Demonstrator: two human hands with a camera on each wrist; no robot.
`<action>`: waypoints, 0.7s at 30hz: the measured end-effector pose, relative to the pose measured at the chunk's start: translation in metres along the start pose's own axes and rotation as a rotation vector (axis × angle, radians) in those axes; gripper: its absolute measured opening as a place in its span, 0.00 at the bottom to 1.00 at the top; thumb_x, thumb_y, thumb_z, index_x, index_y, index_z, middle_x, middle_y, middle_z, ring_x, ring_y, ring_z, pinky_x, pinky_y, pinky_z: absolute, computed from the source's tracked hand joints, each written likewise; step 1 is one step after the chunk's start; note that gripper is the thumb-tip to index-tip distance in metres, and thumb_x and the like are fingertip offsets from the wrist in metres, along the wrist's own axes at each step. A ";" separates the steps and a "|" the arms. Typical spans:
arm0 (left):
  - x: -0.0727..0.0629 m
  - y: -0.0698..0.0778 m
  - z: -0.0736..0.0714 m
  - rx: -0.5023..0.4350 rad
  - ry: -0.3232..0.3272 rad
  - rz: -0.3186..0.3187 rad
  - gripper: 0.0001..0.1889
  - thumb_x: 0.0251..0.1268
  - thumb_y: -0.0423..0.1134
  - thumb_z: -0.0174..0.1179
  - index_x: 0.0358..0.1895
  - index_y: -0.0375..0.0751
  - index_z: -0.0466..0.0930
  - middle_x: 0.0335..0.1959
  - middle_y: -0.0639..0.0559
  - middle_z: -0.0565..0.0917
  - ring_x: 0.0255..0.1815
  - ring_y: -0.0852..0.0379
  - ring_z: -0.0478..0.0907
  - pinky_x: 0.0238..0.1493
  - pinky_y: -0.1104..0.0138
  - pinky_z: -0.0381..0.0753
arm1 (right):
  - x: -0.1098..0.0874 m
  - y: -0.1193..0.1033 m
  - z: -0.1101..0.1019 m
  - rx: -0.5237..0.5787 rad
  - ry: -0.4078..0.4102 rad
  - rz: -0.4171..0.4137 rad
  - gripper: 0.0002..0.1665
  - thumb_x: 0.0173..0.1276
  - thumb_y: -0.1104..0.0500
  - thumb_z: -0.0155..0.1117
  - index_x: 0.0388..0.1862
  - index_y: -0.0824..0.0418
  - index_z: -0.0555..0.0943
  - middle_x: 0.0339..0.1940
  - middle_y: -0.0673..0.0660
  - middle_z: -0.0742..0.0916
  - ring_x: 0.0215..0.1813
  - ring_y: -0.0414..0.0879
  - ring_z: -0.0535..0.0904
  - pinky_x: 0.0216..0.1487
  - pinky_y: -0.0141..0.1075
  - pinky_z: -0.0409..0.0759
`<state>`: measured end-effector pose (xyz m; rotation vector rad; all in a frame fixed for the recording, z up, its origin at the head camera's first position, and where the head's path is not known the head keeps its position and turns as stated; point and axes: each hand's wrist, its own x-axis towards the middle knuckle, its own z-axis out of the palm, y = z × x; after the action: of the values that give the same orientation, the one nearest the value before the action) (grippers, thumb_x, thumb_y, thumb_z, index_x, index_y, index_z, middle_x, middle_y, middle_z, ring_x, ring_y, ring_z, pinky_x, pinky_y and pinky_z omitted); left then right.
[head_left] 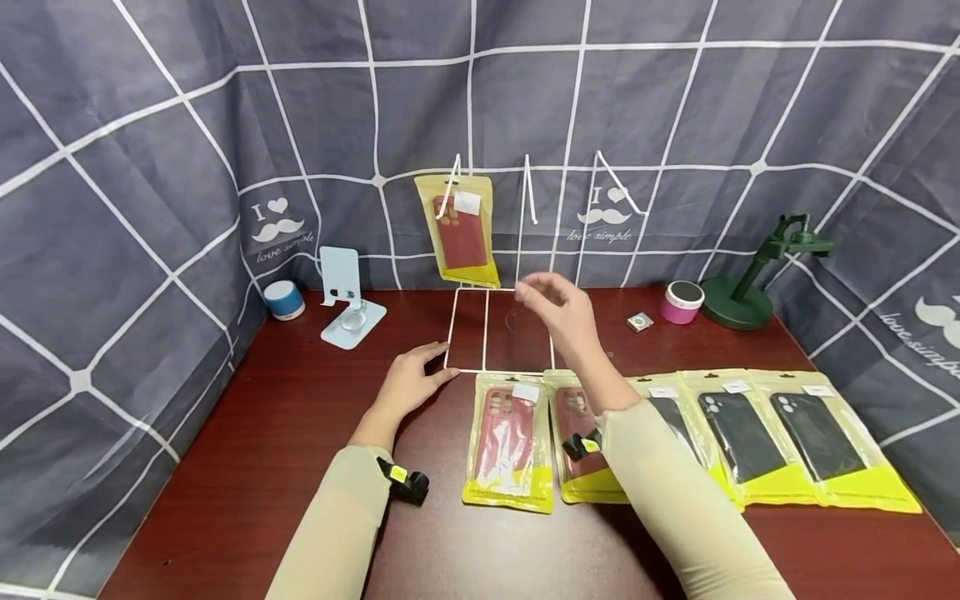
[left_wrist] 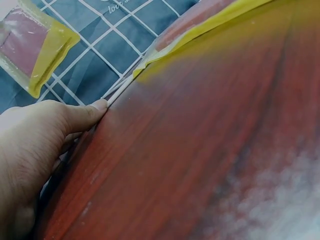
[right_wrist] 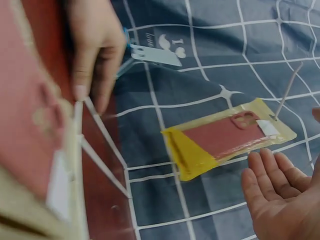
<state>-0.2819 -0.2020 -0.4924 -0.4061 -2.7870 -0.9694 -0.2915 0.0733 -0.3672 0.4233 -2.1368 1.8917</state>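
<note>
A white wire rack (head_left: 485,333) with several upright hooks stands on the table. From its left hook hangs a red phone case in a clear-and-yellow pouch (head_left: 463,233). My left hand (head_left: 408,379) holds the front left corner of the rack's base, thumb (left_wrist: 87,116) on the wire. My right hand (head_left: 562,312) is raised over the base, to the right of the hanging pouch. In the right wrist view its fingers (right_wrist: 267,175) are loosely bent, with nothing in them and apart from the pouch. Another pouched red phone case (head_left: 506,442) lies in front of the rack.
Right of that, several more pouched cases lie in a row, the nearest red one (head_left: 573,417) partly under my right arm, then black ones (head_left: 817,433). Behind are a blue speaker (head_left: 284,300), phone stand (head_left: 348,308), pink speaker (head_left: 681,304), small square item (head_left: 640,322) and green stand (head_left: 738,300).
</note>
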 end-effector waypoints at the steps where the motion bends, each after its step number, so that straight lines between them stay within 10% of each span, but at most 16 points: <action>1: 0.000 0.000 0.000 0.000 -0.004 0.000 0.33 0.65 0.56 0.67 0.70 0.47 0.76 0.68 0.45 0.76 0.70 0.46 0.71 0.70 0.50 0.69 | -0.006 0.003 -0.003 -0.025 -0.022 0.010 0.20 0.66 0.44 0.72 0.47 0.58 0.86 0.37 0.52 0.89 0.42 0.44 0.83 0.46 0.32 0.78; 9: -0.001 0.002 0.000 0.007 0.005 -0.004 0.33 0.64 0.56 0.68 0.70 0.48 0.76 0.68 0.46 0.76 0.71 0.45 0.71 0.69 0.49 0.69 | -0.041 0.034 -0.021 -0.208 -0.283 0.100 0.22 0.67 0.42 0.69 0.51 0.55 0.85 0.46 0.49 0.88 0.48 0.44 0.85 0.51 0.42 0.82; 21: -0.001 0.002 0.000 0.004 0.001 -0.006 0.33 0.64 0.56 0.67 0.70 0.47 0.76 0.68 0.46 0.76 0.71 0.46 0.71 0.70 0.50 0.69 | -0.058 0.089 -0.033 -0.538 -0.444 -0.082 0.13 0.66 0.58 0.71 0.49 0.59 0.85 0.45 0.52 0.87 0.45 0.46 0.82 0.49 0.43 0.82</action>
<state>-0.2799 -0.2006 -0.4912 -0.3971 -2.7904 -0.9653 -0.2715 0.1189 -0.4673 0.8474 -2.7312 1.1755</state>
